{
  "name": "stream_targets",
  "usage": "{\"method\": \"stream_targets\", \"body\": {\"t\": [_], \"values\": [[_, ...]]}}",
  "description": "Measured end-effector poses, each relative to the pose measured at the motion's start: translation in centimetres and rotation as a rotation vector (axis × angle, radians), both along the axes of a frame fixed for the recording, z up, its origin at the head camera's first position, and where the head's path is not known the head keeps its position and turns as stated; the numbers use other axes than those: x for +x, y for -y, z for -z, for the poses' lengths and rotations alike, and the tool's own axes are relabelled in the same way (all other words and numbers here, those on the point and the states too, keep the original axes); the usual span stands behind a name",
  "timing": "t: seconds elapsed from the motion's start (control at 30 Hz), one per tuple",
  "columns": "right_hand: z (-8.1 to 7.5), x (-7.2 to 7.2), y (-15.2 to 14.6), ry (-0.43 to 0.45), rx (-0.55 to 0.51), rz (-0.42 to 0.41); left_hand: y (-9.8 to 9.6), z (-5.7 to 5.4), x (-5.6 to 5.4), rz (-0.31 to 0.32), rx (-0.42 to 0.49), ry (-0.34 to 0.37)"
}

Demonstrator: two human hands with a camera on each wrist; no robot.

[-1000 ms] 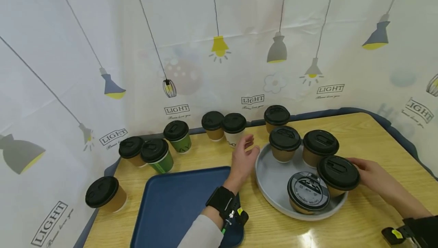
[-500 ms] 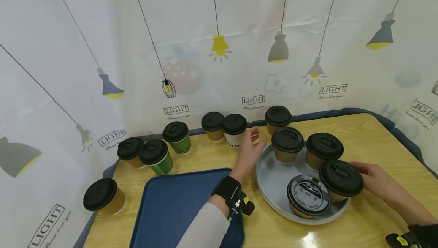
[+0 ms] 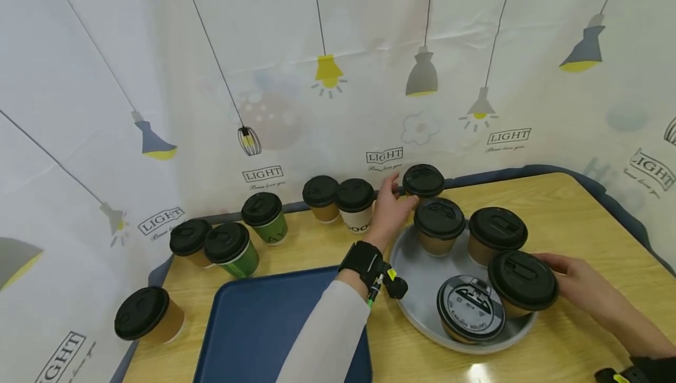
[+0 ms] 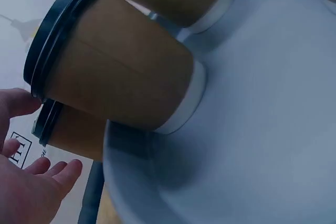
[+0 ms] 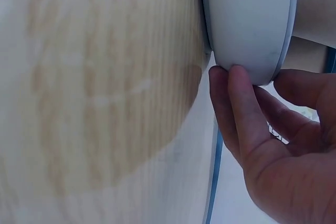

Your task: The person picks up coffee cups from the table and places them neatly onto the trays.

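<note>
In the head view, a round grey tray carries several brown paper cups with black lids, one of them a cup with a silver-printed lid. My left hand reaches past the tray's far left side, beside a lidded paper cup standing behind it. The left wrist view shows that hand with fingers spread, close to the lids of a cup on the tray and the cup behind. At the tray's right side, my right hand holds the rim between thumb and fingertips.
A blue rectangular tray lies left of the round one. Along the back and left stand more lidded cups: a white cup, a brown cup, two green cups, one at the front, and a brown cup at far left. A printed curtain hangs behind.
My left hand has moved right and away from me, from near the white cup to beside the back brown cup. The right hand stays at the round tray's rim.
</note>
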State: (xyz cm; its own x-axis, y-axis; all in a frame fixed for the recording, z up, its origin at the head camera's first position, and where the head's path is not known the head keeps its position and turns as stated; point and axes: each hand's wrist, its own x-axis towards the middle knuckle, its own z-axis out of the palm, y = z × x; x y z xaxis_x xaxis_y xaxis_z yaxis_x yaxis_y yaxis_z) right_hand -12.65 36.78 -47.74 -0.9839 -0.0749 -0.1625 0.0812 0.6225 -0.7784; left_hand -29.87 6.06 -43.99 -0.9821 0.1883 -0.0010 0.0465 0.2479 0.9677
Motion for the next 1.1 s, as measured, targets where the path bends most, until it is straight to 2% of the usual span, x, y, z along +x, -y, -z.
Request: {"method": "stream_targets", "body": {"t": [0.07, 0.27, 0.33, 0.43, 0.6, 0.67, 0.83, 0.97, 1.1], "values": [[0.1, 0.0, -0.1, 0.013, -0.012, 0.005, -0.3, 0.0, -0.5, 0.018, -0.012, -0.003], [0.4, 0.1, -0.3, -0.01, 0.0, 0.006, -0.9, 0.3, -2.1, 0.118, -0.256, -0.142], [0.5, 0.1, -0.4, -0.02, -0.015, -0.003, -1.2, 0.5, -2.7, 0.156, -0.304, -0.177], [0.5, 0.1, -0.4, -0.018, -0.032, 0.0, -1.7, 0.9, -3.5, 0.187, -0.331, -0.215], [0.5, 0.1, -0.3, -0.003, -0.031, -0.003, -2.1, 1.5, -4.0, 0.198, -0.293, -0.247], [0.4, 0.1, -0.2, -0.006, -0.032, -0.009, -1.9, 1.3, -3.9, 0.182, -0.268, -0.232], [0.3, 0.2, -0.2, -0.002, -0.016, -0.01, -1.4, 0.5, -3.2, 0.085, -0.18, -0.186], [0.2, 0.2, -0.1, 0.018, -0.001, -0.001, -0.9, -0.4, -2.3, 0.043, -0.15, -0.221], [0.0, 0.1, -0.1, 0.019, 0.015, 0.012, -0.1, -1.5, -0.8, 0.017, -0.149, -0.271]]}}
